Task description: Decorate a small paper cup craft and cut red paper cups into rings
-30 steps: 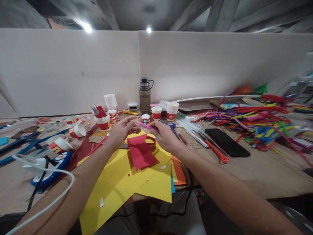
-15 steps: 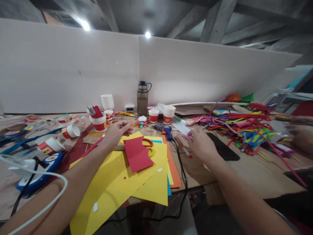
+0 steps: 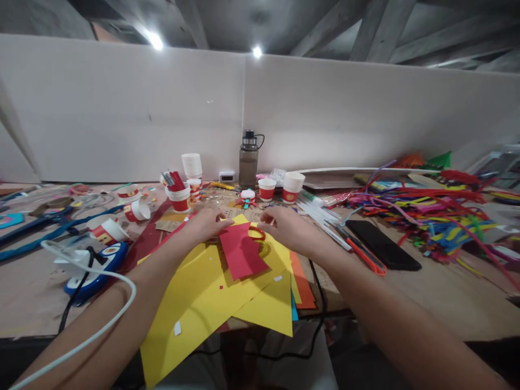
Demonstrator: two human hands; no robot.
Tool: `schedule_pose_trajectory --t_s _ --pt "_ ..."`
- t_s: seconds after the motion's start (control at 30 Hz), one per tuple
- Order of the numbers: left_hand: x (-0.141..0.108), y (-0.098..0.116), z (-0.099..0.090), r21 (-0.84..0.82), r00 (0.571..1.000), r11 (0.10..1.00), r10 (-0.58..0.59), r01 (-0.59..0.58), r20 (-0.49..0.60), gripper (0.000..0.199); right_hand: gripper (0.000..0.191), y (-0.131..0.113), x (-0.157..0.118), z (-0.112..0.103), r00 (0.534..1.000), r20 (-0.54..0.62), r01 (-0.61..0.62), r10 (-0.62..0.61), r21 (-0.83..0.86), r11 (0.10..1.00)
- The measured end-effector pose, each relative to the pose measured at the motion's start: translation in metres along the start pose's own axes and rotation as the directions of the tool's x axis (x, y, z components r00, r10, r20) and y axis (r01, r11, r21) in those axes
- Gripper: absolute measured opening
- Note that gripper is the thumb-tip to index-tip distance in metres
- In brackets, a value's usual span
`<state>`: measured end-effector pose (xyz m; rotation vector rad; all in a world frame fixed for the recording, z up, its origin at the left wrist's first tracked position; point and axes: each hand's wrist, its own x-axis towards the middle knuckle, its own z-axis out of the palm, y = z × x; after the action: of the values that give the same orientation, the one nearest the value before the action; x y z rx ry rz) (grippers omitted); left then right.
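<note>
My left hand [image 3: 208,223] is over the yellow paper [image 3: 182,292], just left of a red paper piece [image 3: 239,252]. Its fingers are loosely bent, thumb apart from the forefinger, and nothing shows between them. Across from it, my right hand [image 3: 284,226] hovers with fingers bent and slightly apart, seemingly holding nothing. Closest to that hand are scissors [image 3: 262,250] with red and yellow handles, partly covered by the red paper. Behind the hands stands a small paper-cup figure [image 3: 247,196] with red and teal bits. My right hand hides the glue gun.
Paper cups [image 3: 293,187] and a bottle [image 3: 248,162] stand at the back. To the right lie a phone [image 3: 379,244], a red-handled cutter [image 3: 368,257] and a pipe cleaner heap [image 3: 439,211]. A blue power strip [image 3: 95,273] with a white cable sits left.
My right hand has moved left, from beside the glue gun to near the scissors; the purple stick at its fingers no longer shows. The view has turned slightly right.
</note>
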<state>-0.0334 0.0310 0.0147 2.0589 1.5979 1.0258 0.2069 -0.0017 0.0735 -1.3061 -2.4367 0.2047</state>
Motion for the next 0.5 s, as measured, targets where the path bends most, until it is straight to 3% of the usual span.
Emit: schedule_pose_trajectory --t_s 0.13,0.2,0.33,0.43,0.5 --pt "-0.003 0.001 0.007 0.055 0.991 0.998 0.025 -0.032 0.132 0.035 0.014 -0.012 0.017 0.037 0.999 0.017 0.028 -0.028 0.028 0.999" --pt "-0.004 0.005 0.007 0.083 0.98 0.994 0.049 -0.065 0.193 0.037 0.016 -0.01 0.017 0.055 0.998 -0.027 0.063 -0.062 0.04 0.997" --pt "-0.003 0.012 0.001 0.092 0.974 0.995 0.009 -0.031 0.227 0.037 0.013 -0.006 0.011 0.07 0.985 -0.088 0.155 -0.147 0.087 0.984" --pt "-0.001 0.013 -0.005 -0.143 0.959 0.984 -0.062 0.105 0.278 0.025 0.021 -0.003 0.012 0.065 0.978 -0.195 0.12 -0.076 0.227 0.966" --pt "0.0 0.011 -0.008 -0.345 0.949 0.912 -0.12 0.221 0.29 0.022 0.026 -0.001 0.015 0.06 0.972 -0.233 0.063 0.017 0.332 0.941"
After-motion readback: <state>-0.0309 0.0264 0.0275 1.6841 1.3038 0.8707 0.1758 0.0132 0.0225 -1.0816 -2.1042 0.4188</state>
